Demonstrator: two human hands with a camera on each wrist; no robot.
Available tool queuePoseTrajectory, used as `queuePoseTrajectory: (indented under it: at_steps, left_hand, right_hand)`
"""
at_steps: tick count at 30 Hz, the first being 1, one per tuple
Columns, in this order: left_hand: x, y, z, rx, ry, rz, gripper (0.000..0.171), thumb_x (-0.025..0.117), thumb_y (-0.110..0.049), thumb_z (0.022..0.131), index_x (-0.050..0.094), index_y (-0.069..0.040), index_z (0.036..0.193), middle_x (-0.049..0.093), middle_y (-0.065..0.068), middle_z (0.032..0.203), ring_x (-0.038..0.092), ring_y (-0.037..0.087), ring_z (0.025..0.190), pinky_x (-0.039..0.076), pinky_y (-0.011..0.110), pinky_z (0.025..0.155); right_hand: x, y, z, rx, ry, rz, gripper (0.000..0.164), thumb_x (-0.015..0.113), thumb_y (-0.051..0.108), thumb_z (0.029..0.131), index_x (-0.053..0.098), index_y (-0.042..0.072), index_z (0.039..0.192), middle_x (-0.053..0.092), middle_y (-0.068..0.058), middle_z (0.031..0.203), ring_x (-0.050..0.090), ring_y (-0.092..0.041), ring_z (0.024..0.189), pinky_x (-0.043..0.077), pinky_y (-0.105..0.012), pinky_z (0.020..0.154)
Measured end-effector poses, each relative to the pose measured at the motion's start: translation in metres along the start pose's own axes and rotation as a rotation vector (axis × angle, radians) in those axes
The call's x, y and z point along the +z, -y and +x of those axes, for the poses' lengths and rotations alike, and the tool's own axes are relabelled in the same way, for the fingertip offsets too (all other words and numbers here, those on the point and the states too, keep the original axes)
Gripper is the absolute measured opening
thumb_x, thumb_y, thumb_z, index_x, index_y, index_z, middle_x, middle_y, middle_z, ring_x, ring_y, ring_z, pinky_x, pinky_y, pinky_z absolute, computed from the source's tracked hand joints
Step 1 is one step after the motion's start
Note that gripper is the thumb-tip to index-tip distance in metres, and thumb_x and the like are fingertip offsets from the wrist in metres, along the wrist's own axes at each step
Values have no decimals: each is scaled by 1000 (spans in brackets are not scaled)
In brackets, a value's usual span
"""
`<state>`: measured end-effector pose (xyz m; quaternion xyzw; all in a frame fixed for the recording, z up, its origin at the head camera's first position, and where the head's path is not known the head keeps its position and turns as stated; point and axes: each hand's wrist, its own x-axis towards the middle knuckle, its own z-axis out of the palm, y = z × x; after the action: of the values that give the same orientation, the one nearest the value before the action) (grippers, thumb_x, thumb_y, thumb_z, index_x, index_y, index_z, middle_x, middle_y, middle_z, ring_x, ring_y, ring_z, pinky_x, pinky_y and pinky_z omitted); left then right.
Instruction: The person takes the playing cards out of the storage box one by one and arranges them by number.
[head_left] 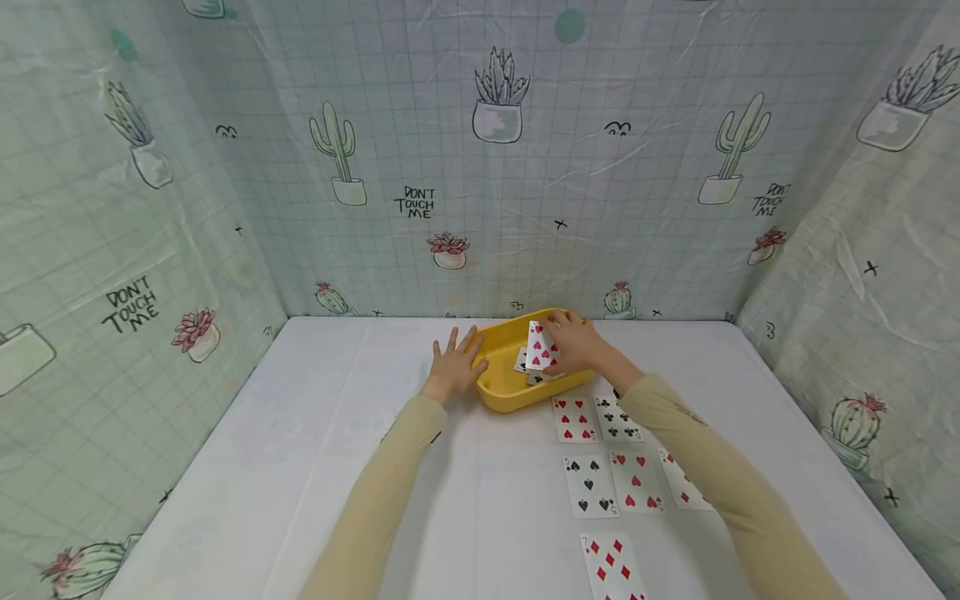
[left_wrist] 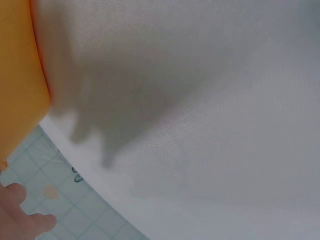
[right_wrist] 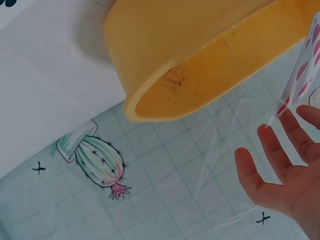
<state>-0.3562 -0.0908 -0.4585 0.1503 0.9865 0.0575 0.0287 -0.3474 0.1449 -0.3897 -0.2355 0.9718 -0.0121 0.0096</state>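
Note:
A yellow tray (head_left: 498, 400) stands near the back of the table, turned at a slant. My left hand (head_left: 452, 367) rests on its left end with the fingers spread. Over the tray my right hand (head_left: 573, 340) pinches a hearts playing card (head_left: 537, 348), held up on edge. That card (right_wrist: 302, 70) also shows at the right edge of the right wrist view, against the fingertips. Beneath it, a few more cards (head_left: 521, 361) lie inside the tray, partly hidden. In the left wrist view only some fingers (left_wrist: 42, 223) appear, beside the tray's yellow wall.
Several cards lie face up in rows right of centre: a six of hearts (head_left: 575, 419), a clubs card (head_left: 619, 419), a five of spades (head_left: 590, 486), a five of hearts (head_left: 636, 482), a diamonds card (head_left: 686, 485) partly under the right sleeve, and a seven of diamonds (head_left: 611, 568). A patterned curtain (head_left: 450, 167) hangs behind.

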Motion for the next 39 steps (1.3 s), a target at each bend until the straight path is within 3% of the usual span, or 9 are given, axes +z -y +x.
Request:
queuePoseTrajectory:
  at_steps: [21,39]
  left_hand:
    - [-4,-1,-2,-4,16,-11,58,28,-46,94,11,-23,145,4,-4,152,-1,30,140,7,61,106]
    - [-1,-1,-1,-4,12,-6,58,29,-46,94,10,-24,145,2,-4,152,0,30,140,7,61,106]
  right_hand:
    - [-6,-2,-68,-127,-132,-43,92,73,49,64,33,9,137,38,-12,132,34,-34,116,37,-57,87]
    - [6,-5,-133,-134,-133,-36,94,76,46,61,34,9,136,41,-11,130,37,-30,115,37,-54,88]
